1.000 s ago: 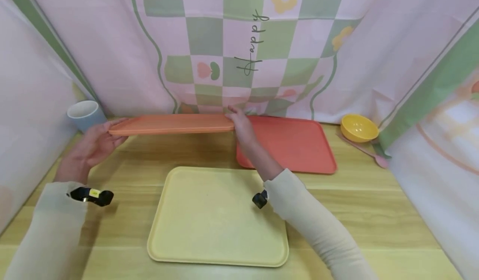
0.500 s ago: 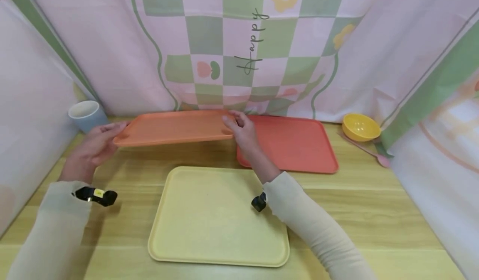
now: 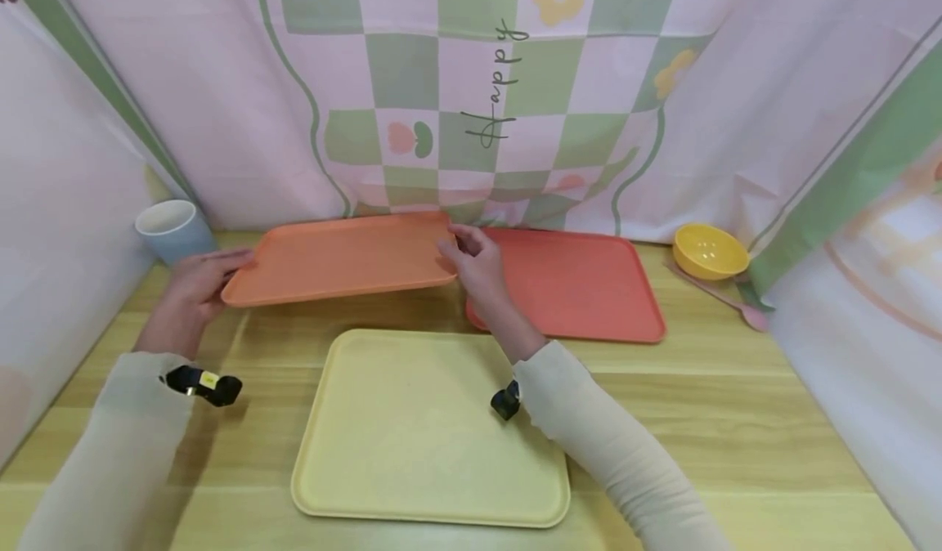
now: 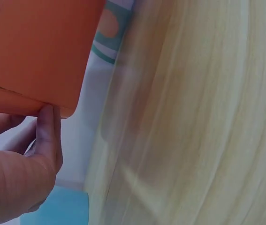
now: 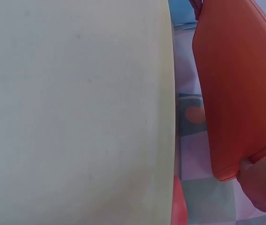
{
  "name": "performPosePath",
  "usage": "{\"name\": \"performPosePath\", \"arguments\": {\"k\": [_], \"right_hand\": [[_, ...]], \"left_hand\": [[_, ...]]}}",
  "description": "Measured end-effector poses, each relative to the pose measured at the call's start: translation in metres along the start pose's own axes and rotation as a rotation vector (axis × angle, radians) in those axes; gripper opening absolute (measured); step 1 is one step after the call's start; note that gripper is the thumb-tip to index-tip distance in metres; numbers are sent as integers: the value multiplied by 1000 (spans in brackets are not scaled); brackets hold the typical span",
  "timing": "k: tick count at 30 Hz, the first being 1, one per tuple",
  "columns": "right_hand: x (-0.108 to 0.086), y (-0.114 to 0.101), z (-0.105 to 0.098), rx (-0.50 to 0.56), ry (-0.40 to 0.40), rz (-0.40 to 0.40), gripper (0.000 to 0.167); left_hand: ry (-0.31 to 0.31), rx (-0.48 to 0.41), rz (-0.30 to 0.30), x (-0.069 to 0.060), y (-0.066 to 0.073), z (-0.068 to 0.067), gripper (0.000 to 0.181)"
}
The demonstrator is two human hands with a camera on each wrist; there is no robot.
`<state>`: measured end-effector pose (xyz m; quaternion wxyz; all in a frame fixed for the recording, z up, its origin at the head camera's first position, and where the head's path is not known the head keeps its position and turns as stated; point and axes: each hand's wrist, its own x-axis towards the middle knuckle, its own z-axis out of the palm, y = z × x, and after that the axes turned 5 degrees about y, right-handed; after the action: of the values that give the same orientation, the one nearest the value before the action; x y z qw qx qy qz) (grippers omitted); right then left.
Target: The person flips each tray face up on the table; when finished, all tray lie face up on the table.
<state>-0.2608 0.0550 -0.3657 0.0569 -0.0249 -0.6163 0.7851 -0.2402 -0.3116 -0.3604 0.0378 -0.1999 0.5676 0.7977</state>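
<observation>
An orange tray (image 3: pixel 346 258) is held above the back left of the table, its underside facing the left wrist camera. My left hand (image 3: pixel 197 285) grips its left edge, fingertips under the rim in the left wrist view. At the opposite short edge, my right hand (image 3: pixel 478 266) pinches the tray with the thumb on top. To the right of that hand lies a red tray (image 3: pixel 574 285), flat on the table and partly behind the right wrist. A pale yellow tray (image 3: pixel 427 428) rests at the front middle, below the right forearm.
A light blue cup (image 3: pixel 175 236) stands at the back left, just behind my left hand. On the far right sits a yellow bowl (image 3: pixel 710 253) with a pink spoon (image 3: pixel 751 315) beside it. A patterned curtain (image 3: pixel 471 77) borders the wooden table (image 3: pixel 721 420) at the back.
The orange tray has come lower and tilted so more of its top shows. My left hand has moved slightly right with it; the right hand has shifted slightly down. The other trays stay put.
</observation>
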Motion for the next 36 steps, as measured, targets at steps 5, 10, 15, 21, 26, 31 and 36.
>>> {"name": "performPosePath", "arguments": {"k": [5, 10, 15, 21, 26, 31, 36], "right_hand": [[3, 1, -1, -38, 33, 37, 41], [4, 1, -1, 30, 87, 111, 42], [6, 3, -3, -47, 129, 161, 40], [11, 4, -5, -108, 97, 177, 44], [13, 5, -9, -196, 31, 211, 50], [14, 4, -14, -222, -44, 267, 58], [15, 1, -17, -227, -96, 319, 59]], "left_hand": [[63, 22, -5, 0, -3, 4, 25], [88, -1, 1, 1, -4, 6, 26], [113, -10, 6, 2, -6, 7, 27], [154, 10, 31, 6, -6, 9, 25], [198, 35, 32, 8, -8, 7, 26], [206, 56, 21, 10, -9, 5, 26], [209, 105, -2, 10, -7, 4, 26]]}}
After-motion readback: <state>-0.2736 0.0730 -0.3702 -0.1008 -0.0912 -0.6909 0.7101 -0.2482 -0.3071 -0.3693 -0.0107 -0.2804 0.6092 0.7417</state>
